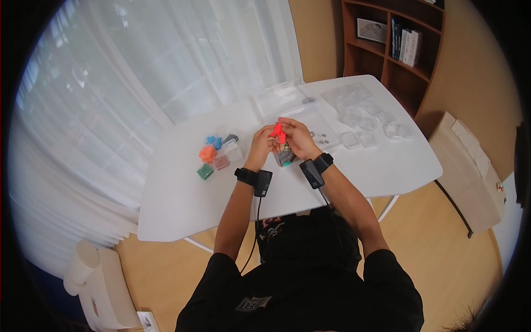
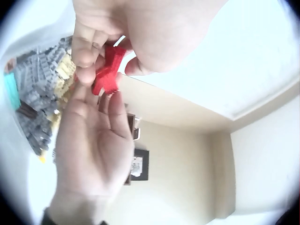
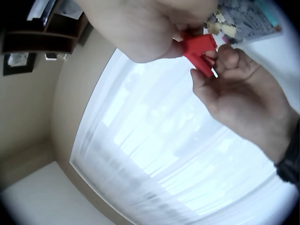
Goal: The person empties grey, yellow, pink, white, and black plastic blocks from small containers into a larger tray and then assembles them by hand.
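Observation:
In the head view, my left hand (image 1: 261, 148) and right hand (image 1: 299, 139) meet above the front middle of the table. Between them is a bright red cluster of toy building bricks (image 2: 109, 70), its parts jutting out at angles. Fingers and thumb of the left hand pinch one end of it. From the other side, the fingertips of the right hand (image 2: 96, 145) grip it too, and these fingers hide part of the red bricks. Just below the hands lies a heap of loose grey and tan bricks (image 1: 286, 156) in a clear container, with a teal piece at its edge.
Left of the hands sit orange bricks (image 1: 207, 154), blue bricks (image 1: 214, 142), green bricks (image 1: 204, 171) and a small box of dark red pieces (image 1: 221, 161). A large clear tray (image 1: 326, 119) lies behind the hands. Several clear boxes (image 1: 350, 140) stand on the right of the white table (image 1: 177, 210).

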